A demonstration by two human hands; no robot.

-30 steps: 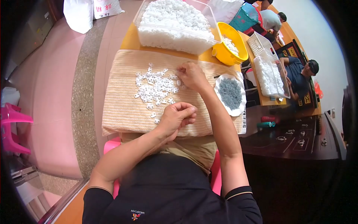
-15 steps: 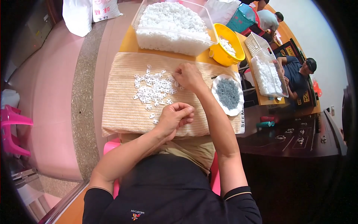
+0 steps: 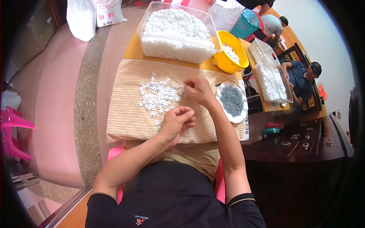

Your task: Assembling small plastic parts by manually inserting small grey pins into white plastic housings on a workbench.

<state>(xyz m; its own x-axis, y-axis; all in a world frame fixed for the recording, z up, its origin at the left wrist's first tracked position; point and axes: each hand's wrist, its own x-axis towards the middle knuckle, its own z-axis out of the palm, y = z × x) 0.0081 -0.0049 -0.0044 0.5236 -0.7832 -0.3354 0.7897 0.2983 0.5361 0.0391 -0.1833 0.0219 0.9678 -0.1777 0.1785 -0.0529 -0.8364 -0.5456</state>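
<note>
Loose small white plastic pieces with holes (image 3: 159,95) lie in a pile on a beige striped towel (image 3: 125,121). My left hand (image 3: 175,124) is just on the near right side of the pile, thumb and forefinger pressed together. Whatever is in that pinch is too small to make out. Past it, at the pile's right edge, my right hand (image 3: 199,90) is closed with its fingers curled down; its fingertips and anything in them are hidden. Right of this hand, a white scalloped dish (image 3: 242,114) holds a heap of small grey pieces (image 3: 232,100).
Behind the towel stands a clear bin (image 3: 167,51) full of white pieces, beside a yellow basin (image 3: 228,67) with more. Farther right, a person (image 3: 298,78) sits near another clear bin (image 3: 272,81) on a second table. A pink stool (image 3: 17,123) stands at left.
My right hand has come slightly nearer and to the right, closer to my left hand. The left hand keeps its pinch almost in place. The whole view has shifted a little.
</note>
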